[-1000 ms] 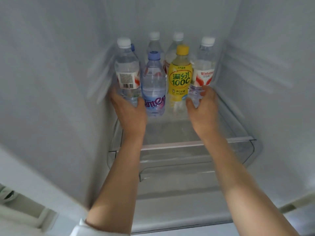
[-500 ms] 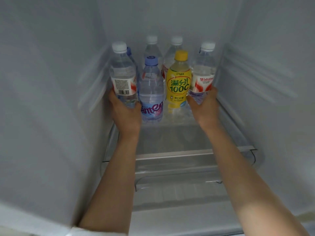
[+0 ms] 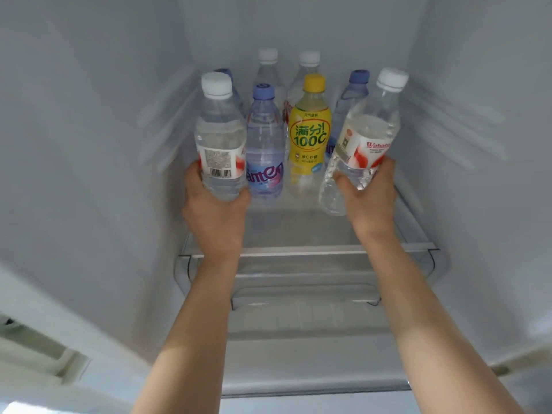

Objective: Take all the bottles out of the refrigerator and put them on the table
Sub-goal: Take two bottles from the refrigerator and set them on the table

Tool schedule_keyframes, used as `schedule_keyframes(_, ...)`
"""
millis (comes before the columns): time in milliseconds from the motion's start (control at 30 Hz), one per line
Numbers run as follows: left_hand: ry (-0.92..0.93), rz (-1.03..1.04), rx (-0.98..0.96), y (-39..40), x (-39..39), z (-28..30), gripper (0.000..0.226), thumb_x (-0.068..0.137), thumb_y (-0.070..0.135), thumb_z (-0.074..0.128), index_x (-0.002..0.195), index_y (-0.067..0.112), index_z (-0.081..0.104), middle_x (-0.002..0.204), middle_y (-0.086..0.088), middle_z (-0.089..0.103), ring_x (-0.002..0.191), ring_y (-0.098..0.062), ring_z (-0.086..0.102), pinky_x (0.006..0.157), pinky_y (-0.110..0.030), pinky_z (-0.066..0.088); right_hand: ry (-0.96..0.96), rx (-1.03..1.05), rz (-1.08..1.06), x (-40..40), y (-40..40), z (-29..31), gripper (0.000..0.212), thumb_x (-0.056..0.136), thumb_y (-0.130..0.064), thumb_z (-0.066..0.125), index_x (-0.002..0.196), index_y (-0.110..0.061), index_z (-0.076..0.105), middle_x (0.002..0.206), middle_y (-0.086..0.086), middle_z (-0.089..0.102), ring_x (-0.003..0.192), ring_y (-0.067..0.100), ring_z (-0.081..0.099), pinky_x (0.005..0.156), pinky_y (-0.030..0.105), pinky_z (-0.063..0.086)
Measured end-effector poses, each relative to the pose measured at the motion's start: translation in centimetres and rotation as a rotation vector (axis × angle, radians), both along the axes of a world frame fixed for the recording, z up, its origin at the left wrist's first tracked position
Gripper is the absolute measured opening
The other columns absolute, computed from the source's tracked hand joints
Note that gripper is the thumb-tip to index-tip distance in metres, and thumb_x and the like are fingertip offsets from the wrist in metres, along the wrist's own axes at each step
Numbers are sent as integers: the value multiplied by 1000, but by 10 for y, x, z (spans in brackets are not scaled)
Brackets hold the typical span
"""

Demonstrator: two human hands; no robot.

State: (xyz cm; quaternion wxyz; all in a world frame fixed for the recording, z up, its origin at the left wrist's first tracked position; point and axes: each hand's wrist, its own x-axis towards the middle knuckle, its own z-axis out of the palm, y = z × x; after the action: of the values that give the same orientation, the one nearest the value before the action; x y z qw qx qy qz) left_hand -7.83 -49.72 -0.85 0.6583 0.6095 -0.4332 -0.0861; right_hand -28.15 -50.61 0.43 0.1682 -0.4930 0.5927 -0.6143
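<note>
Inside the refrigerator, my left hand (image 3: 215, 209) grips the lower part of a clear water bottle with a white cap (image 3: 219, 135), held upright just above the glass shelf (image 3: 298, 231). My right hand (image 3: 370, 195) holds a second white-capped water bottle (image 3: 367, 138) with a red and white label, tilted to the right and raised off the shelf. Between them stand a blue-capped bottle (image 3: 264, 144) and a yellow lemon drink bottle (image 3: 309, 135). Behind are two white-capped bottles (image 3: 267, 64) and a blue-capped bottle (image 3: 351, 97); another blue cap peeks out behind the left bottle.
The white fridge walls close in on both sides, with ribbed shelf rails. Below the glass shelf sits a clear drawer (image 3: 304, 294). The front half of the shelf carries no bottles. A door bin (image 3: 33, 351) shows at the lower left.
Both hands have closed on the outer front bottles and lifted them toward me. The right bottle has tipped to the right, uncovering a blue-capped bottle behind it.
</note>
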Motion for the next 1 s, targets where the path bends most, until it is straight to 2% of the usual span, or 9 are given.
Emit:
schedule_keyframes(167,5,0,39,36,-10,6,76,56,27,85,126,25,55,112,7,68,96,-16,65,84,-36,54,-17,15,56,0,38,4,56,77,-16,77,123,-9,46,114,-1,60,96,7,57,68,-6,37)
schedule_keyframes(233,7,-23,45,52,-15,9,75,57,27,85,125,26,54,110,10,67,95,-13,64,84,-34,54,-17,14,71,0,56,5,53,76,-18,77,119,-13,47,110,-5,60,90,0,58,69,-4,38)
schedule_keyframes(333,-19,-52,22,78,-20,12,73,59,28,85,125,25,54,112,9,67,97,-13,64,82,-33,54,-32,6,97,4,86,7,49,77,-21,77,115,-22,46,104,-14,60,92,-9,57,71,-1,41)
schedule_keyframes(433,-32,-89,68,104,-21,14,74,59,31,84,126,31,53,112,12,68,97,-9,65,82,-29,53,-51,2,108,12,113,11,49,75,-21,78,112,-25,47,101,-18,61,94,-5,60,80,12,48)
schedule_keyframes(500,0,-151,87,122,-18,14,75,58,32,85,126,33,53,111,14,68,97,-7,65,86,-33,55,-56,3,115,20,132,10,49,74,-24,79,113,-23,49,107,-11,65,99,5,63,86,25,52)
schedule_keyframes(533,15,-177,97,132,-16,15,75,58,31,85,125,34,52,110,15,68,97,-6,65,87,-33,55,-46,-1,117,24,141,9,50,74,-24,79,115,-19,51,110,-8,65,100,7,64,87,26,52)
schedule_keyframes(667,-4,-242,140,180,-4,9,71,58,29,87,121,32,54,99,17,65,93,-10,64,87,-36,53,-5,-2,63,43,196,-1,49,74,-22,80,113,-18,50,102,-15,61,95,-6,60,77,3,43)
schedule_keyframes(833,-43,-360,219,245,23,-20,74,57,33,87,122,31,53,106,12,66,96,-11,64,86,-40,55,11,85,25,71,280,-30,49,75,-25,80,109,-25,45,96,-27,56,85,-22,55,72,0,43)
schedule_keyframes(1000,-92,-524,334,318,45,-54,74,59,32,88,124,30,53,111,12,65,98,-9,62,81,-28,51,-41,196,-27,97,380,-65,56,75,-28,78,120,-19,46,110,-20,59,98,-13,57,80,4,47)
